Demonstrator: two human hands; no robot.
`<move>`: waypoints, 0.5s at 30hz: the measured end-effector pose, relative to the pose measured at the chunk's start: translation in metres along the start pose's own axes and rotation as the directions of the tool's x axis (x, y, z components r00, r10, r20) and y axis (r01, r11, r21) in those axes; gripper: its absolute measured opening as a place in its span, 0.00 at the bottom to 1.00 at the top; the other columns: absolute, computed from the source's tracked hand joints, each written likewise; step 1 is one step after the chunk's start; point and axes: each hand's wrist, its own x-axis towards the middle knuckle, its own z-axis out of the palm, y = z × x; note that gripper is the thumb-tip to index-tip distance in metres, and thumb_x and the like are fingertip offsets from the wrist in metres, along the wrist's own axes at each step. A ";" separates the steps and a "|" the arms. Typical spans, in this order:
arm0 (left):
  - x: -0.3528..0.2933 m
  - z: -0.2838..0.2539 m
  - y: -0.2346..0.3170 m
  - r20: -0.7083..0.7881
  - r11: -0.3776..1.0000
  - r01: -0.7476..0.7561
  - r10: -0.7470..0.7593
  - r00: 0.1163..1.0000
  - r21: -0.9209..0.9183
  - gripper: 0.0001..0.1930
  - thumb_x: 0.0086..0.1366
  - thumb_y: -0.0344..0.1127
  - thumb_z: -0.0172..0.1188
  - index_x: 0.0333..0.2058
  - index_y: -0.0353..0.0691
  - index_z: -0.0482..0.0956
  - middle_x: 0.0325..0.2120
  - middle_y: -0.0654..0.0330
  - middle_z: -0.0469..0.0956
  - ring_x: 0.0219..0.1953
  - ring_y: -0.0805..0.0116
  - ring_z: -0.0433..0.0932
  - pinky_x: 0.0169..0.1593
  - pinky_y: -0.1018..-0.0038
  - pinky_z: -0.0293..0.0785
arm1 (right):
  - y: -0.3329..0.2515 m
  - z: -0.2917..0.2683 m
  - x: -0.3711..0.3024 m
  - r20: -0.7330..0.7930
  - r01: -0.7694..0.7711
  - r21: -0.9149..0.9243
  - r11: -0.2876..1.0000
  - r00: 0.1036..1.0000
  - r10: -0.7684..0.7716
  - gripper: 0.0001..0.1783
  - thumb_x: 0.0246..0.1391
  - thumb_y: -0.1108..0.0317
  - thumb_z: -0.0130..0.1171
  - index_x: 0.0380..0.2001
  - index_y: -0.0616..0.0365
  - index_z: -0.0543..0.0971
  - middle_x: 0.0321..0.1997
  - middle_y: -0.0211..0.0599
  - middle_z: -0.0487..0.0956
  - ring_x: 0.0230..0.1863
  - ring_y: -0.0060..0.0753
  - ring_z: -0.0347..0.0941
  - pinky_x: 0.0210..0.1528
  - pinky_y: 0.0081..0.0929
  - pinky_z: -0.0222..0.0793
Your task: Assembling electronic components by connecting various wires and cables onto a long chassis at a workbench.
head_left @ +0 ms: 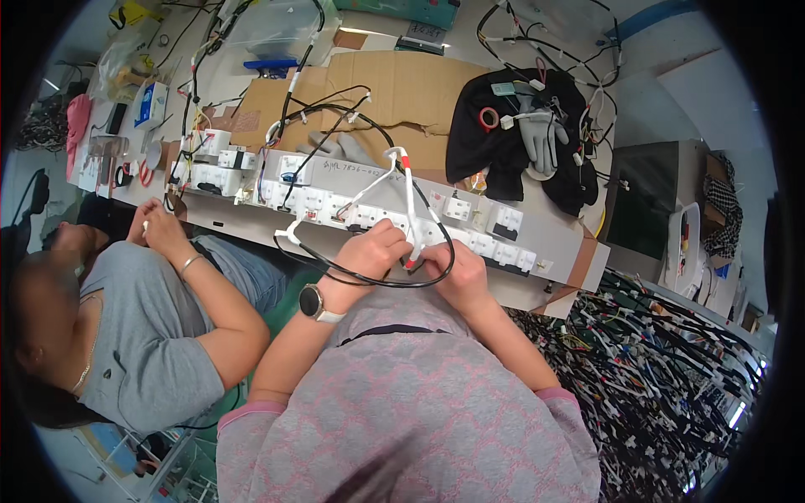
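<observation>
Close together at the front edge of the bench, both my hands are on a black wire harness (366, 277) that loops around in front of me. My left hand (375, 256) is closed, fingers pinched by a white-wrapped section with red bands (409, 197). My right hand (461, 275) is closed on the harness just right of that section's lower red band. The exact spot between my fingertips is hidden. A white connector (288, 233) hangs from the loop at the left. Behind my hands runs a long board (402, 180) with a row of white connector blocks (457, 208).
Beyond the board lie flattened cardboard (386, 92) and a grey glove (348, 148). A black cloth (482, 126) bears another glove (541, 138) and a tape roll (488, 118). At left sits a co-worker (159, 310). Many bundled cables (654, 377) fill the lower right.
</observation>
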 end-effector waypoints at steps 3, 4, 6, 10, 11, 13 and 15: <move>-0.004 -0.002 -0.011 -0.036 1.000 0.004 -0.003 0.999 0.016 0.10 0.49 0.23 0.59 0.33 0.41 0.79 0.30 0.62 0.75 0.40 0.62 0.75 0.40 0.70 0.78 | -0.001 -0.002 0.001 -0.009 -0.047 0.069 0.997 0.999 0.048 0.14 0.36 0.81 0.66 0.29 0.54 0.79 0.28 0.33 0.80 0.29 0.37 0.78 0.30 0.32 0.74; -0.003 -0.002 -0.013 -0.069 1.000 0.002 -0.002 0.998 -0.002 0.10 0.49 0.23 0.59 0.32 0.40 0.79 0.30 0.62 0.74 0.40 0.62 0.75 0.40 0.69 0.78 | -0.002 -0.001 0.001 -0.015 -0.043 0.075 0.996 0.999 0.045 0.14 0.36 0.82 0.66 0.29 0.55 0.79 0.28 0.34 0.80 0.29 0.37 0.78 0.30 0.32 0.74; 0.000 -0.011 -0.011 -0.055 1.000 -0.019 0.018 0.998 -0.019 0.09 0.49 0.22 0.58 0.31 0.39 0.77 0.29 0.61 0.74 0.40 0.61 0.75 0.39 0.69 0.78 | -0.002 0.002 0.003 -0.027 -0.043 0.082 0.996 0.999 0.045 0.14 0.36 0.82 0.66 0.29 0.55 0.79 0.28 0.34 0.80 0.29 0.38 0.78 0.30 0.33 0.73; 0.001 -0.012 -0.020 0.008 0.999 0.000 0.000 1.000 -0.051 0.11 0.48 0.20 0.58 0.32 0.39 0.77 0.31 0.57 0.75 0.38 0.56 0.77 0.39 0.65 0.77 | 0.001 0.001 0.015 0.023 -0.068 0.085 0.994 0.998 0.067 0.11 0.38 0.80 0.66 0.28 0.55 0.78 0.26 0.35 0.78 0.28 0.40 0.77 0.30 0.35 0.73; 0.004 -0.014 -0.019 0.043 0.998 0.015 -0.012 0.999 -0.068 0.14 0.48 0.19 0.58 0.35 0.39 0.77 0.32 0.54 0.77 0.37 0.53 0.78 0.39 0.63 0.77 | 0.002 -0.001 0.017 0.064 -0.078 0.082 0.994 0.995 0.073 0.11 0.39 0.80 0.65 0.27 0.55 0.77 0.25 0.35 0.77 0.28 0.41 0.76 0.29 0.35 0.73; 0.009 -0.017 -0.009 0.069 0.992 0.102 -0.097 0.993 -0.071 0.13 0.49 0.19 0.57 0.35 0.40 0.75 0.30 0.54 0.75 0.35 0.51 0.77 0.37 0.61 0.75 | 0.000 -0.002 0.019 0.072 -0.058 0.061 0.996 0.996 0.054 0.11 0.39 0.79 0.65 0.28 0.55 0.77 0.26 0.35 0.76 0.28 0.41 0.76 0.29 0.35 0.73; 0.013 -0.018 -0.003 0.095 0.980 0.185 -0.179 0.979 -0.068 0.13 0.50 0.18 0.56 0.35 0.40 0.72 0.28 0.53 0.73 0.33 0.49 0.76 0.35 0.59 0.73 | 0.004 -0.002 0.018 0.124 0.025 0.032 0.999 0.992 -0.029 0.13 0.37 0.80 0.64 0.29 0.54 0.75 0.27 0.36 0.75 0.27 0.42 0.75 0.27 0.35 0.72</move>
